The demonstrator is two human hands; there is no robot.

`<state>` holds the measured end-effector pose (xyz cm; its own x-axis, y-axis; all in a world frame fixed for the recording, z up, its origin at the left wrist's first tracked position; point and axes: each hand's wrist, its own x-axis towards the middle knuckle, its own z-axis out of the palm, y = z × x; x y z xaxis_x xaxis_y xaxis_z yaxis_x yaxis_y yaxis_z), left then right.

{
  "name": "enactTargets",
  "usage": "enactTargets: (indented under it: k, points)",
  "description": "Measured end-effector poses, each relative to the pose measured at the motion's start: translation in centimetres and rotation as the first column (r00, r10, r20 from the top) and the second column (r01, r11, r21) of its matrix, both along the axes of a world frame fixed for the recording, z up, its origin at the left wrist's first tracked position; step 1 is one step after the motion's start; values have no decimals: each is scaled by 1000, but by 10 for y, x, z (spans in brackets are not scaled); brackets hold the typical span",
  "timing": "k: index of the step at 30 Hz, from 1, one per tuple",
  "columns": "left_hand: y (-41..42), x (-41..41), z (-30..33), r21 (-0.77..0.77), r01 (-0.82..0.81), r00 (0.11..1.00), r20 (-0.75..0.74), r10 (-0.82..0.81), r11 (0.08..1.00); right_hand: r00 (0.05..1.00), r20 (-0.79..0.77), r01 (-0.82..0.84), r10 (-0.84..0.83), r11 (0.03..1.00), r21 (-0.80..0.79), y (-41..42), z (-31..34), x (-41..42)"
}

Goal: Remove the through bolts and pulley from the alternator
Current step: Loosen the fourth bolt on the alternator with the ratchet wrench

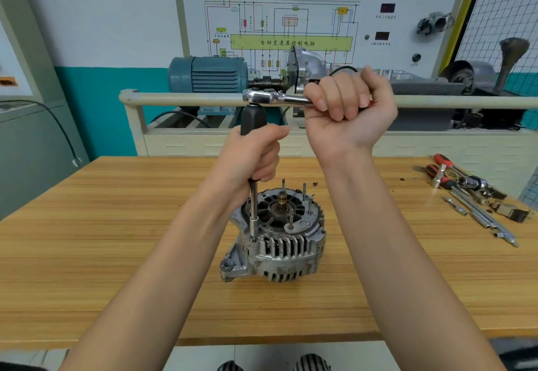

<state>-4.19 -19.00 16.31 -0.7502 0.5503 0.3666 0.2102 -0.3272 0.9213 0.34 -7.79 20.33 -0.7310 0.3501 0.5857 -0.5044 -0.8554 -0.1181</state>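
- Cast-aluminium alternator (276, 242) stands rear-up, mid-bench (116, 225), likely heavy and rigid.
- Left hand (253, 152) wraps the black-handled driver (252, 120), its socket seated on a through bolt (254, 239) at the housing rim.
- Right hand (346, 102) fists the chrome ratchet (270, 98) handle.
- Best gripped by the housing, not the studs.

Head view, looking forward-down, close over table (116, 239).
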Motion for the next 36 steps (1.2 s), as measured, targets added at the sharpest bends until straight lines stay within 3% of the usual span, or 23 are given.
enactTargets:
  k: [5,9,11,13,16,19,21,23,26,30,33,36]
  points:
    - [11,2,-2,19,-355,934,36,354,935,909,-239,396,-342,887,239,-29,-4,15]
    - [10,2,-6,18,-369,929,-16,369,929,852,-322,492,-412,841,226,-38,-6,21]
    - [3,1,-5,21,-225,972,-65,226,974,886,-302,428,-353,873,236,-31,-5,20]
    - [-7,-4,-3,44,46,997,-56,-43,998,937,-237,314,-256,916,251,-21,-2,18]
    - [-20,-13,1,74,424,905,-8,-425,903,997,-82,17,-3,985,173,-8,5,7]
    - [-20,-13,5,13,585,811,-7,-585,811,973,-26,-229,230,973,25,0,5,-4]
    - [-17,-9,6,-25,544,839,-6,-544,839,967,-27,-254,253,967,-20,2,4,-6]
    - [-15,-7,6,-12,417,909,4,-417,909,984,-24,-176,175,984,-16,-1,3,-2]
    - [-10,-3,5,23,99,994,34,-99,995,996,-50,84,-79,991,106,-12,3,7]
    - [5,1,4,51,-264,961,93,259,963,870,-270,477,-412,842,252,-43,1,15]
    - [6,2,3,77,-323,944,96,315,943,773,-378,618,-510,741,264,-55,-1,16]
    - [-4,-3,2,69,-195,981,31,194,978,861,-323,484,-392,827,287,-44,1,14]
